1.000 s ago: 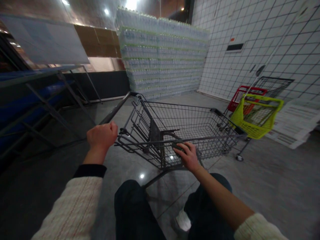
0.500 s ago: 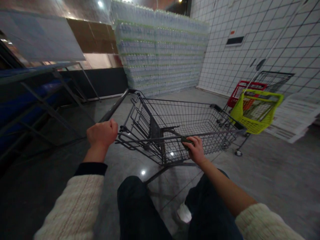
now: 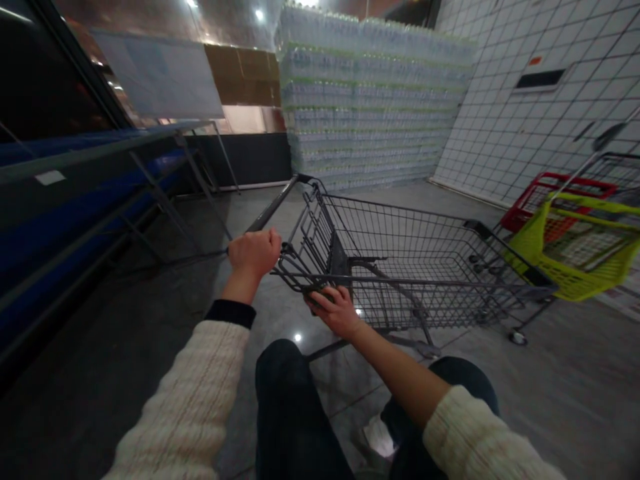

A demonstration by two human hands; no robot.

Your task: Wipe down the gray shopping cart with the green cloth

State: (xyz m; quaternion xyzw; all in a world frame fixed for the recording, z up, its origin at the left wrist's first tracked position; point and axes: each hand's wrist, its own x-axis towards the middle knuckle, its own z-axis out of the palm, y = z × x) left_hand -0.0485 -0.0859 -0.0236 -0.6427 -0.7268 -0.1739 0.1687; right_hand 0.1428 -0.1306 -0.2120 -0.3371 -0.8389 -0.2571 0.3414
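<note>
A grey wire shopping cart (image 3: 415, 267) stands in front of me on the shiny floor, its basket with nothing in it. My left hand (image 3: 255, 252) is closed round the cart's dark handle bar (image 3: 273, 210) at its near end. My right hand (image 3: 336, 310) presses a small dark green thing, perhaps a cloth (image 3: 314, 295), against the near rim of the basket by the folded child seat. My legs in dark trousers are bent below the cart.
A tall stack of shrink-wrapped water bottle packs (image 3: 370, 100) fills the back. A white tiled wall (image 3: 540, 93) runs on the right. A yellow-green basket cart (image 3: 575, 253) and a red one (image 3: 545, 193) stand at right. Blue metal shelving (image 3: 75, 200) lines the left.
My right hand has slid left along the basket's near rim toward the handle side. The view has shifted so the cart sits further right. My left hand keeps its grip on the handle.
</note>
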